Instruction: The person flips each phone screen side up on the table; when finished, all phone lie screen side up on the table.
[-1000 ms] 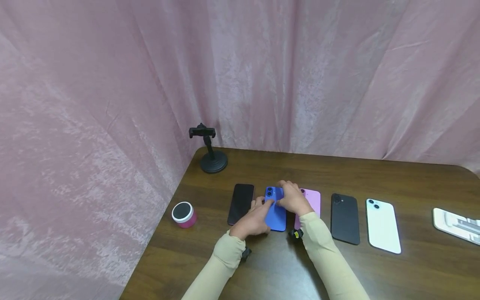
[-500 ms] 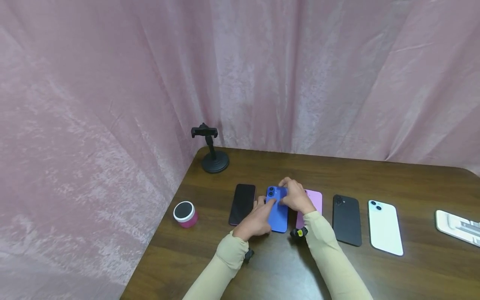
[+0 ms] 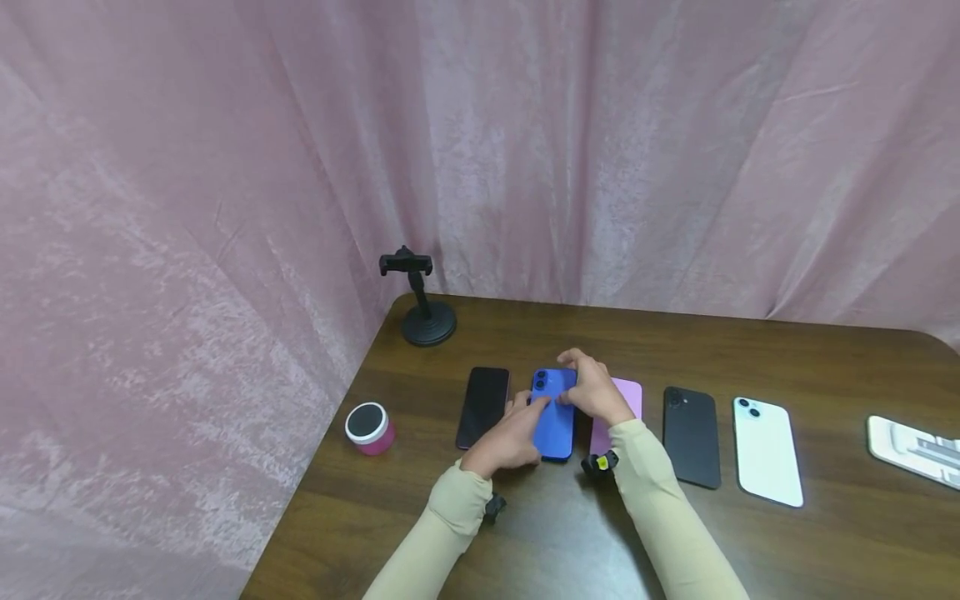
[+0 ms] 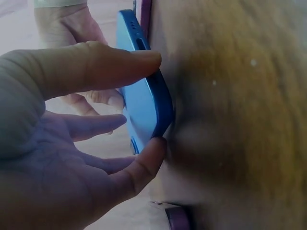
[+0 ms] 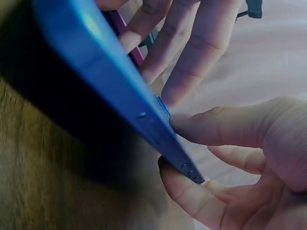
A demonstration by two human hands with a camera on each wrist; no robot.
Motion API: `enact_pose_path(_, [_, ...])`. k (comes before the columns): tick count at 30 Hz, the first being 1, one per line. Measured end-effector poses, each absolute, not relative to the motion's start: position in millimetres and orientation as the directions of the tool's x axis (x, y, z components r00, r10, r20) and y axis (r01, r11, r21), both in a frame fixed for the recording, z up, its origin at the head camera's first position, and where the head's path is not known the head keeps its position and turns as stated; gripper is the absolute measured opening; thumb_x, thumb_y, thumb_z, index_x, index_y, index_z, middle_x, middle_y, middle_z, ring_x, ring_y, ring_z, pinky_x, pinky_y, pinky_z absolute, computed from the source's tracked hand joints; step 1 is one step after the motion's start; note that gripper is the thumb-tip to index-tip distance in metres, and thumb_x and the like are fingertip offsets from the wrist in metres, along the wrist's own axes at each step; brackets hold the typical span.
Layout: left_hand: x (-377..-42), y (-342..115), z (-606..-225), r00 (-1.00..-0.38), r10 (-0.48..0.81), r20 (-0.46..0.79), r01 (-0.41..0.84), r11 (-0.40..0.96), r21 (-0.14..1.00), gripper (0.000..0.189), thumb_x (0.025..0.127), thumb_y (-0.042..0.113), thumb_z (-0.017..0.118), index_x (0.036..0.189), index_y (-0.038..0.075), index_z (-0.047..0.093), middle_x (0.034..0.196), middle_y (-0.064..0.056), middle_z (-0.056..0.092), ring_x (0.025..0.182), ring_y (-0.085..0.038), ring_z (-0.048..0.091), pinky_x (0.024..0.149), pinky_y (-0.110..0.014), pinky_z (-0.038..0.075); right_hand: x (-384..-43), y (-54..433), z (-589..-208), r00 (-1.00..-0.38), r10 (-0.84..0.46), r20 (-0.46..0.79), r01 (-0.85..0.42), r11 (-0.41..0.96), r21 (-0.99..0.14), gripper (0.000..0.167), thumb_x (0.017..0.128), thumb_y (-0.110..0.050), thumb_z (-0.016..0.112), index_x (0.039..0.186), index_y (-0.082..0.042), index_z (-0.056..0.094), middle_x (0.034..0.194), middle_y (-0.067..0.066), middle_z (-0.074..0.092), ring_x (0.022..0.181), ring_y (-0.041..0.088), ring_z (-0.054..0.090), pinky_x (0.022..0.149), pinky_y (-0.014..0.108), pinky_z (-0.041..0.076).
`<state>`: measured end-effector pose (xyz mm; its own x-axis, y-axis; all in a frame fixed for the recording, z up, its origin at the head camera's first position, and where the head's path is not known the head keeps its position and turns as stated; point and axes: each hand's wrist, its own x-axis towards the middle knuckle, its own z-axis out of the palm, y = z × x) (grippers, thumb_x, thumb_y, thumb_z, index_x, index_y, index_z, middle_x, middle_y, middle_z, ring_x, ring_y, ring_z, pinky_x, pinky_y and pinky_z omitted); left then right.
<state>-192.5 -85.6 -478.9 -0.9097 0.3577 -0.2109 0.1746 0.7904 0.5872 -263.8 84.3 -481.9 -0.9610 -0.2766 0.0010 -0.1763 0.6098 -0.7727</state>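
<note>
A blue smartphone (image 3: 553, 437) lies back up in the head view, its camera lenses at the top left. My left hand (image 3: 508, 439) holds it by the left side, with thumb and a fingertip on its edges in the left wrist view. The right hand (image 3: 594, 396) pinches the opposite edge between thumb and finger. Seen from the right wrist, the phone (image 5: 103, 72) slants over a dark shadow on the wood. Left of it is a phone with a black screen (image 3: 482, 408); a purple phone (image 3: 628, 398) lies partly hidden under the right hand and wrist.
Farther right lie a black phone (image 3: 691, 437), a white phone (image 3: 767, 450) and a white stand-like object (image 3: 911, 450). A black phone holder (image 3: 427, 325) stands at the back left corner. Near the left edge sits a pink jar with a white-rimmed lid (image 3: 367, 423). Pink curtains (image 3: 525, 150) hang behind the table.
The blue phone has shifted slightly up and to the right in the head view, showing more of its near edge. My right hand has moved slightly up with it; the left hand barely moves.
</note>
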Motion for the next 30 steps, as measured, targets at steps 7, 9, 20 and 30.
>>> enact_pose_path(7, [-192, -89, -477, -0.898, 0.382, -0.219, 0.191, 0.786, 0.588, 0.09, 0.075, -0.002, 0.084, 0.153, 0.007, 0.04, 0.155, -0.022, 0.034, 0.13, -0.036, 0.041, 0.101, -0.051, 0.046, -261, 84, -479, -0.96, -0.28, 0.02, -0.192, 0.603, -0.774, 0.057, 0.076, 0.008, 0.079, 0.128, 0.005, 0.058, 0.127, 0.032, 0.06, 0.12, 0.047, 0.056, 0.095, 0.055, 0.049])
enact_pose_path(9, [-192, -89, -477, -0.894, 0.39, -0.219, 0.198, 0.784, 0.588, 0.089, 0.076, -0.002, 0.083, 0.153, 0.008, 0.04, 0.155, -0.021, 0.036, 0.13, -0.036, 0.042, 0.1, -0.051, 0.046, -260, 84, -477, -0.959, -0.281, 0.025, -0.195, 0.596, -0.779, 0.056, 0.076, 0.008, 0.078, 0.128, 0.005, 0.058, 0.126, 0.032, 0.061, 0.12, 0.047, 0.056, 0.094, 0.055, 0.05])
enact_pose_path(20, [-196, -92, -475, -0.885, 0.415, -0.212, 0.201, 0.75, 0.63, 0.088, 0.077, -0.001, 0.082, 0.154, 0.007, 0.038, 0.153, -0.019, 0.04, 0.131, -0.036, 0.043, 0.104, -0.053, 0.043, -260, 86, -470, -0.968, -0.247, 0.036, -0.171, 0.551, -0.817, 0.05, 0.078, 0.012, 0.074, 0.126, 0.006, 0.06, 0.126, 0.033, 0.061, 0.079, 0.027, 0.065, 0.068, 0.039, 0.056])
enact_pose_path(30, [-198, -96, -477, -0.878, 0.424, -0.222, 0.17, 0.71, 0.684, 0.086, 0.081, 0.004, 0.081, 0.155, 0.008, 0.037, 0.147, -0.018, 0.046, 0.127, -0.035, 0.05, 0.101, -0.052, 0.047, -254, 83, -464, -0.976, -0.215, 0.045, -0.15, 0.5, -0.853, 0.049, 0.079, 0.012, 0.068, 0.127, 0.008, 0.058, 0.129, 0.034, 0.058, 0.072, 0.023, 0.067, 0.063, 0.035, 0.057])
